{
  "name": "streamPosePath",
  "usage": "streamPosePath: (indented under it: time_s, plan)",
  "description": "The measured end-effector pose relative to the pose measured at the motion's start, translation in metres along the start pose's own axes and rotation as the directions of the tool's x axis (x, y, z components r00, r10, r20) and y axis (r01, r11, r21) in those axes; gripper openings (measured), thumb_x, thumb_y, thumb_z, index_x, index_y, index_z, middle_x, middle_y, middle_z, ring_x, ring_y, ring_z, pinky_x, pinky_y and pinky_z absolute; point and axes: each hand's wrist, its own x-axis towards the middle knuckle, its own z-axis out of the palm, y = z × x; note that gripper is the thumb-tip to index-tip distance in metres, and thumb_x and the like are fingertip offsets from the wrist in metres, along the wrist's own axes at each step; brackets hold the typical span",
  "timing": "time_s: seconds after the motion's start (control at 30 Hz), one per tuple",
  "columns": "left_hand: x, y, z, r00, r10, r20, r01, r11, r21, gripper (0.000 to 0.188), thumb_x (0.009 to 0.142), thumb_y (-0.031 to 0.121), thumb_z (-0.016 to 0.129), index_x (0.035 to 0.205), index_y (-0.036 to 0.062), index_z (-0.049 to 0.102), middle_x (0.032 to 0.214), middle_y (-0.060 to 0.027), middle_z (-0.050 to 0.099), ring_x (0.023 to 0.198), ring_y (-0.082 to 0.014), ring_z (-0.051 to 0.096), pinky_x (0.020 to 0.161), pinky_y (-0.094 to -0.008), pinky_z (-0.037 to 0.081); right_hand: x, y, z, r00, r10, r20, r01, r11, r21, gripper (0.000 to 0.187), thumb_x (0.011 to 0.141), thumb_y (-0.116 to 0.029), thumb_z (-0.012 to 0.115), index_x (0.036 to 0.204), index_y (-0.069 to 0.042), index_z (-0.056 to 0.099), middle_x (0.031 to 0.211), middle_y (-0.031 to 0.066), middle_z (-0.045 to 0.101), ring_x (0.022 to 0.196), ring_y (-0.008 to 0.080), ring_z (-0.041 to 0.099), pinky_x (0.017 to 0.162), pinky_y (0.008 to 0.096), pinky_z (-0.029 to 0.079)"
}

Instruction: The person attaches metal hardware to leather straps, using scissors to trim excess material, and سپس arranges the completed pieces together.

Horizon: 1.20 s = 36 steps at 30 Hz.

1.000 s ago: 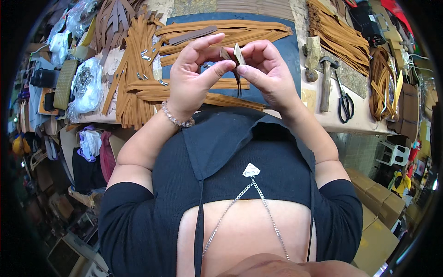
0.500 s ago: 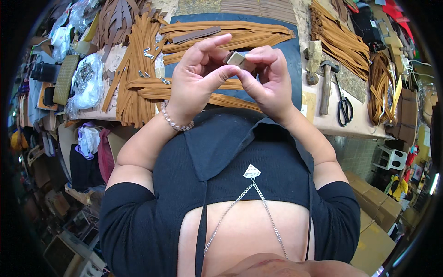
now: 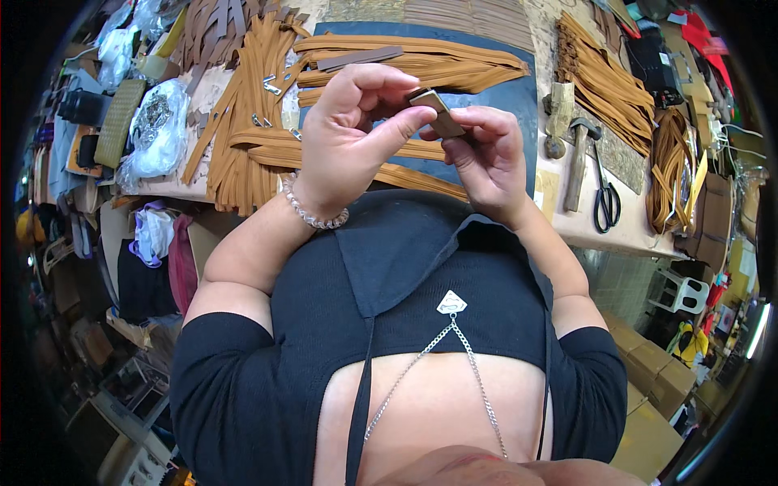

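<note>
A short brown leather strip, apparently folded, is held up over the table between both hands. My left hand pinches its upper left end with thumb and forefinger. At its lower right end, my right hand grips it between thumb and fingers. The strip's dark end edge faces up, and the fingertips cover part of it. Below the hands, long tan zippers lie in bundles on a dark blue board. One loose brown strip rests on those zippers.
More tan zippers with metal pulls hang over the table's front left edge. To the right lie a hammer, black-handled scissors and a wooden mallet. A plastic bag sits at far left; a white stool stands lower right.
The strip has turned from a small square face to a longer slanted face. My right hand has moved slightly down and right, and the left fingers have closed nearer its upper end.
</note>
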Motion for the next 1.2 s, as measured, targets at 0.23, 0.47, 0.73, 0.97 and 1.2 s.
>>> streamPosePath:
  time_s: [0.23, 0.47, 0.73, 0.97, 1.2]
  plan:
    - [-0.0024, -0.0016, -0.001, 1.0, -0.02, 0.02, 0.02, 1.0, -0.006, 0.028, 0.09, -0.006, 0.065, 0.115, 0.0007, 0.055, 0.106, -0.0118, 0.067, 0.1, -0.0172, 0.066, 0.089, -0.0285, 0.055, 0.0032, 0.0021, 0.0002, 0.996, -0.088, -0.016, 0.087, 0.995, -0.048, 0.034, 0.093, 0.009, 0.056, 0.122, -0.005, 0.047, 0.114, 0.0143, 0.06, 0.102, 0.021, 0.066, 0.088, 0.0314, 0.055]
    - [-0.0022, -0.0093, -0.001, 0.994, 0.096, 0.055, -0.095, 0.995, -0.018, 0.028, 0.09, -0.009, 0.061, 0.115, 0.0013, 0.054, 0.109, -0.0148, 0.066, 0.102, -0.0201, 0.066, 0.091, -0.0325, 0.056, 0.0014, 0.0028, -0.0001, 0.994, -0.106, -0.019, 0.106, 0.994, -0.008, 0.035, 0.092, 0.012, 0.055, 0.122, -0.003, 0.047, 0.112, 0.0137, 0.059, 0.102, 0.0221, 0.066, 0.088, 0.0312, 0.055]
    - [-0.0025, -0.0086, 0.0038, 0.997, 0.079, -0.001, -0.079, 0.993, -0.087, 0.028, 0.087, -0.006, 0.069, 0.112, 0.0005, 0.06, 0.106, -0.0083, 0.066, 0.099, -0.0149, 0.066, 0.089, -0.0279, 0.055, 0.0023, -0.001, 0.0, 0.995, -0.103, -0.011, 0.103, 0.994, -0.039, 0.035, 0.093, 0.013, 0.052, 0.123, -0.003, 0.045, 0.112, 0.0149, 0.059, 0.103, 0.0224, 0.066, 0.089, 0.0316, 0.054]
    - [-0.0014, -0.0084, 0.0082, 0.997, 0.079, -0.012, -0.08, 0.99, -0.113, 0.029, 0.087, -0.005, 0.069, 0.113, 0.0007, 0.058, 0.105, -0.0079, 0.065, 0.097, -0.0143, 0.067, 0.087, -0.0274, 0.056, 0.0012, -0.0033, 0.0006, 0.994, -0.109, -0.031, 0.109, 0.994, 0.002, 0.033, 0.095, 0.009, 0.051, 0.124, -0.003, 0.043, 0.114, 0.0153, 0.059, 0.102, 0.0211, 0.066, 0.085, 0.0294, 0.054]
    - [-0.0005, -0.0092, 0.0065, 0.995, 0.099, 0.02, -0.098, 0.995, -0.035, 0.032, 0.086, -0.005, 0.07, 0.114, 0.0019, 0.057, 0.104, -0.0075, 0.064, 0.097, -0.0141, 0.066, 0.087, -0.027, 0.055, 0.0016, -0.0022, -0.0014, 0.993, -0.108, -0.039, 0.108, 0.994, 0.003, 0.032, 0.095, 0.008, 0.051, 0.123, -0.003, 0.042, 0.114, 0.0149, 0.058, 0.101, 0.0203, 0.066, 0.085, 0.0296, 0.053]
